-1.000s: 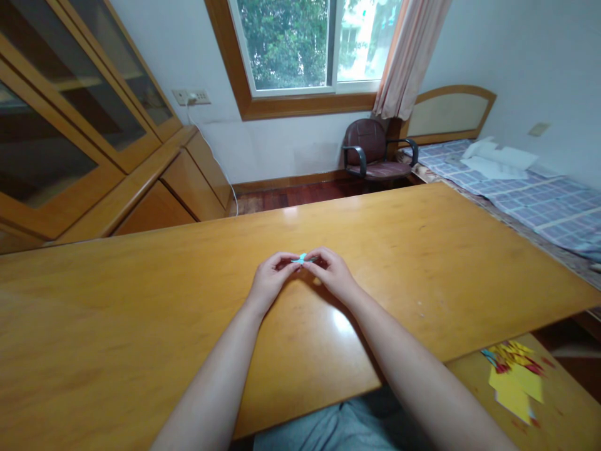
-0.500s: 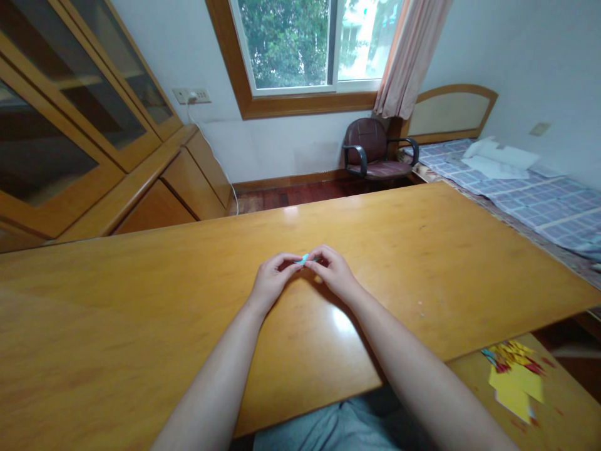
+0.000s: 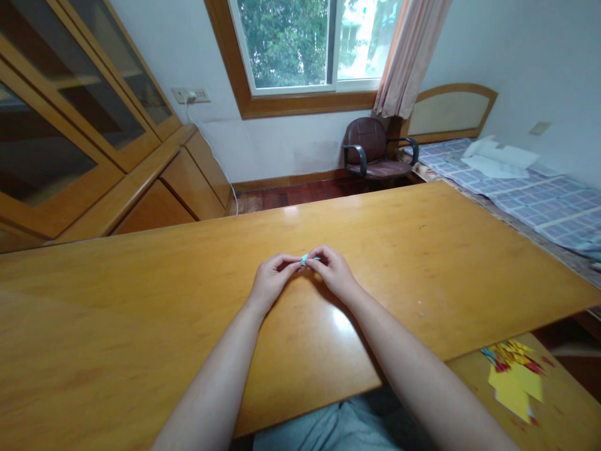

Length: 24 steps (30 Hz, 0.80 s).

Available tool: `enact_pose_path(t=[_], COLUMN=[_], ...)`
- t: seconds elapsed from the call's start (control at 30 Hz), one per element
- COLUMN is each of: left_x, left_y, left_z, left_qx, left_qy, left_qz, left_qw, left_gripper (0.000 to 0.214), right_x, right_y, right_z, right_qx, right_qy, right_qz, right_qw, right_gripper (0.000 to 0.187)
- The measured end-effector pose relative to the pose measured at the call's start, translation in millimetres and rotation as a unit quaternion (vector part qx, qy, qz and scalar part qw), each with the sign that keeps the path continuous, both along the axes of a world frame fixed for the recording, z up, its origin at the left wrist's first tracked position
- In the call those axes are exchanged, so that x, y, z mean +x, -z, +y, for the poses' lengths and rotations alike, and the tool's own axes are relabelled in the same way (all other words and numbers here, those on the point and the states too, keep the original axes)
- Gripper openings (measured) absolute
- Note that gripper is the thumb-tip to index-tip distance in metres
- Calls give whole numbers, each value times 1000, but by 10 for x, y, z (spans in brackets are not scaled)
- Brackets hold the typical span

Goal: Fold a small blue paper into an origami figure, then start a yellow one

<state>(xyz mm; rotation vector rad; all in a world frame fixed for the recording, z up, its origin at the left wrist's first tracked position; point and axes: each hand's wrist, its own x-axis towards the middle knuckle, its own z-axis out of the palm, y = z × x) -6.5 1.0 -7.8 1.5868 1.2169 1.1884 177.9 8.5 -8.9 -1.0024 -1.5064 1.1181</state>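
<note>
A small light-blue piece of folded paper [image 3: 304, 259] is pinched between my two hands, just above the wooden table [image 3: 188, 313]. My left hand [image 3: 275, 275] grips its left end with thumb and forefinger. My right hand [image 3: 332, 270] pinches the other side, and a bit of blue pokes out between its fingers. Fingertips cover most of the piece, so its exact folds are hidden.
Yellow paper sheets [image 3: 516, 385] and a pile of small yellow, red and blue folded pieces [image 3: 511, 355] lie on a lower surface at the right. Beyond the table stand a chair [image 3: 369, 147], a bed [image 3: 516, 181] and a cabinet [image 3: 154, 188].
Both hands stay in nearly the same place. The blue paper has shifted slightly in the fingers, and more of it shows beside the right fingertips.
</note>
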Motion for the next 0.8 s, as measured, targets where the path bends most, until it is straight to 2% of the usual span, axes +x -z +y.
enact_pose_path(t=[0.33, 0.6, 0.8], left_x=[42, 34, 45], left_y=[-17, -59, -55], left_z=[14, -31, -33], left_qx=[-43, 6, -4], left_qy=[5, 2, 5], left_qz=[-65, 26, 16], left_qw=[997, 1000, 1000], left_gripper=[32, 21, 24], right_x=[-44, -36, -33], right_y=[40, 36, 22], right_z=[13, 6, 2], right_qx=[-30, -21, -11], right_qy=[-21, -16, -20], right_qz=[55, 5, 4], right_qw=[998, 1000, 1000], right_gripper=[33, 28, 25])
